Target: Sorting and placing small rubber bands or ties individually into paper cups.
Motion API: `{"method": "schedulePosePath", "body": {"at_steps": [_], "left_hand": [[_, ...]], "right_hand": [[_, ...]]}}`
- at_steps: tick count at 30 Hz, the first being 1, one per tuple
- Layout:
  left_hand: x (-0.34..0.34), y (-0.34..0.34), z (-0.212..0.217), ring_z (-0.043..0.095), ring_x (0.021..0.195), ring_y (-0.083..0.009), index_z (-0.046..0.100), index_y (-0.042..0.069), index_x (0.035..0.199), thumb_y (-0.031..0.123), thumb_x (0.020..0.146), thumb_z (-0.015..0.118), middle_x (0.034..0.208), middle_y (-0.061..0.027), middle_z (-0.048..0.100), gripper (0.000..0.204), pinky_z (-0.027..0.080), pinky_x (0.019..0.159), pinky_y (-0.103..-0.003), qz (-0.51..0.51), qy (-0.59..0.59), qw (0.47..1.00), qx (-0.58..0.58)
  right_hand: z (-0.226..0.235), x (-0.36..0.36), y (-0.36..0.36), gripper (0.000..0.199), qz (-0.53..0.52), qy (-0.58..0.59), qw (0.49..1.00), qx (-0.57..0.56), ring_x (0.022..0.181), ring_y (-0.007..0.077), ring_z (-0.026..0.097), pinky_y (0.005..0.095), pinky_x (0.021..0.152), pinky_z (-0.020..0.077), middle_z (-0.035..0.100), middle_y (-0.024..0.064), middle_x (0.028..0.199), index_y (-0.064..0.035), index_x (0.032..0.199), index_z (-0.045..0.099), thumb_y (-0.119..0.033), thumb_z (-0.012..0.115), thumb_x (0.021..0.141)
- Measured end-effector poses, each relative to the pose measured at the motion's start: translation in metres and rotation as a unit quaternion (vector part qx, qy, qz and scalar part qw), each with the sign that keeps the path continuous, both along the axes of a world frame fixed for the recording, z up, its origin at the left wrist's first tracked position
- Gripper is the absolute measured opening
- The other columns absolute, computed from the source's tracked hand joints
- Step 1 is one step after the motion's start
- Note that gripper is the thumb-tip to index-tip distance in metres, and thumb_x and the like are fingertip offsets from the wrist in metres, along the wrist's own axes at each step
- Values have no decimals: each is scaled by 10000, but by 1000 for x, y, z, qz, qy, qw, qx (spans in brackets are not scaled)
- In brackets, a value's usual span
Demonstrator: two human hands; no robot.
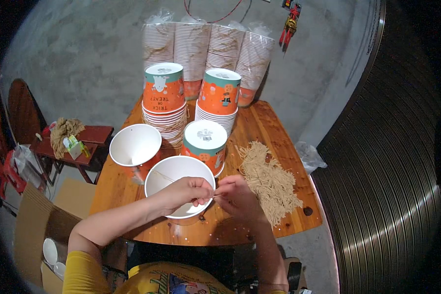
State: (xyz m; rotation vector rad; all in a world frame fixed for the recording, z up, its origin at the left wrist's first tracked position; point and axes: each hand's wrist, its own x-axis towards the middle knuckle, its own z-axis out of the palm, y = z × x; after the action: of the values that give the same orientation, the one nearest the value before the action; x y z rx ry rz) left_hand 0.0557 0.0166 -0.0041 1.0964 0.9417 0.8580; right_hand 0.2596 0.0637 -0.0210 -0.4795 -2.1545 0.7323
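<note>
Pinched closed, the left hand point(190, 191) and right hand point(236, 197) meet at the right rim of an upright white-lined paper bucket point(179, 167), apparently holding a thin tan cord point(162, 176); the fingertips partly hide it. One length crosses the bucket's mouth. Slippage is likeliest, since so fine a strand offers little purchase. A forearm's nudge could push the bucket into the inverted orange bucket point(206, 139) behind; strands drawn carelessly from the cord pile point(269, 181) could tangle.
</note>
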Motion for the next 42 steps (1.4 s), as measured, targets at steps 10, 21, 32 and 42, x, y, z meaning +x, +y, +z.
{"method": "schedulePosePath", "body": {"at_steps": [10,21,32,42], "left_hand": [[2,0,6,540,687,-54,556,58,935,75,883,525,813,9,593,63,430,604,-178,-16,-22,998,-62],[-4,-3,10,608,804,-92,508,31,988,-9,855,562,913,-49,600,149,505,676,-179,12,-87,986,-142],[7,-14,7,534,753,-112,452,28,1028,-50,805,577,851,-39,525,268,453,715,-223,46,88,986,131],[5,-18,10,516,726,-104,417,87,1142,41,820,608,753,-10,497,377,436,701,-250,20,194,961,195]], "right_hand": [[-6,-9,-16,153,13,22,999,41,736,190,532,313,621,433,525,62,845,-92,810,614,-26,716,717],[-1,-10,-27,137,-20,-1,999,-31,643,117,507,264,592,424,527,-6,718,-89,922,623,-54,672,800],[-1,-11,-23,102,-57,9,996,-75,603,56,473,223,543,405,519,-9,717,-56,926,589,-54,638,837],[-3,-15,-20,120,-55,22,997,-40,592,53,459,213,529,394,490,0,702,-60,850,551,-29,654,796]]}}
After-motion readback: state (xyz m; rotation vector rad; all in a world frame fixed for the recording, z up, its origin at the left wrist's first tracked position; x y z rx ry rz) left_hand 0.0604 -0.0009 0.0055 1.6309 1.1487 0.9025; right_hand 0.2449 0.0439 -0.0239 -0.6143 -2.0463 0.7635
